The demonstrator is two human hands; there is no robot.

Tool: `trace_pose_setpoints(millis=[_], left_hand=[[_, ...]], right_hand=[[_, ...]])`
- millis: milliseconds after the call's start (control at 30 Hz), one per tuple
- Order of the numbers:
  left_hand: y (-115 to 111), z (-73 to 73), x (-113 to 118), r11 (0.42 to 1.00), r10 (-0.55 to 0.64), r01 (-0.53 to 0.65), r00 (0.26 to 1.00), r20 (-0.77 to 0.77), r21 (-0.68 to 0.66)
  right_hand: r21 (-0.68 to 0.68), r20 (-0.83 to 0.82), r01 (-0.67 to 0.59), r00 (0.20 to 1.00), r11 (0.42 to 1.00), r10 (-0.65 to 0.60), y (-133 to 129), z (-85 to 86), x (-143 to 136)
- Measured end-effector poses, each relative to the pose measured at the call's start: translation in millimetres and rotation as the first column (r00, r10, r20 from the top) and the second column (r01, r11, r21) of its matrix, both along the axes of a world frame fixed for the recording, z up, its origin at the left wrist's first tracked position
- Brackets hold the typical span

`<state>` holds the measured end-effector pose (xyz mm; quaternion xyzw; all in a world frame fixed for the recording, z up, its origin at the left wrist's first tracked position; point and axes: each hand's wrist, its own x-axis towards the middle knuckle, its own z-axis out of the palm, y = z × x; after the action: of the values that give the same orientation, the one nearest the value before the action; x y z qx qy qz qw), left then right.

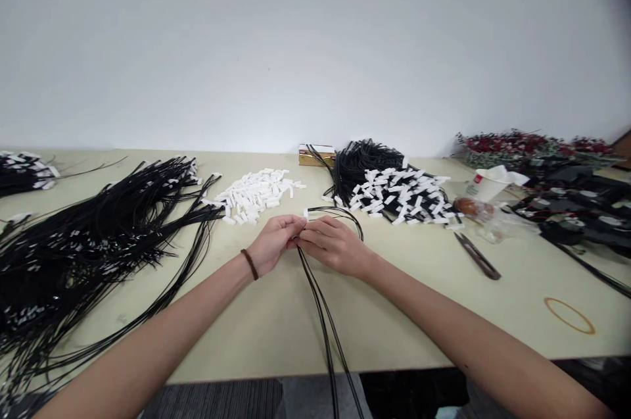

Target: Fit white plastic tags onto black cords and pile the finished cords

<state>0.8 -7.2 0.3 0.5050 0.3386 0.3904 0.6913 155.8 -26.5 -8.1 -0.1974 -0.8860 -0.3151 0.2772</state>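
My left hand [276, 241] and my right hand [335, 245] meet at the middle of the table, fingers pinched together. A small white connector [305, 213] sticks up between the fingertips. Black cables [318, 300] run from under the fingers down over the table's front edge, and another loop curves behind my right hand. Which fingers hold the connector and which the cables is partly hidden. Behind my left hand lies a pile of loose white connectors [256, 192]. Beyond my right hand is a heap of black cables with white connectors [401, 195] on their ends.
Large bundles of black cables [89, 248] cover the table's left side. On the right lie a grey cutter [478, 256], a rubber band [569, 316], a paper cup [488, 185], a plastic bag [503, 225] and red flowers [522, 146]. A gold box [315, 155] stands by the wall.
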Motion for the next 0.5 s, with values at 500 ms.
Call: trace_pose_setpoints(millis=[500], left_hand=[[3.8,0.1,-1.1,0.999,0.031,-0.031,1.000,0.004,0.025]], right_hand=[[-0.306,-0.438,-0.216,0.896,0.927,0.064,-2.7,-1.5,-5.5]])
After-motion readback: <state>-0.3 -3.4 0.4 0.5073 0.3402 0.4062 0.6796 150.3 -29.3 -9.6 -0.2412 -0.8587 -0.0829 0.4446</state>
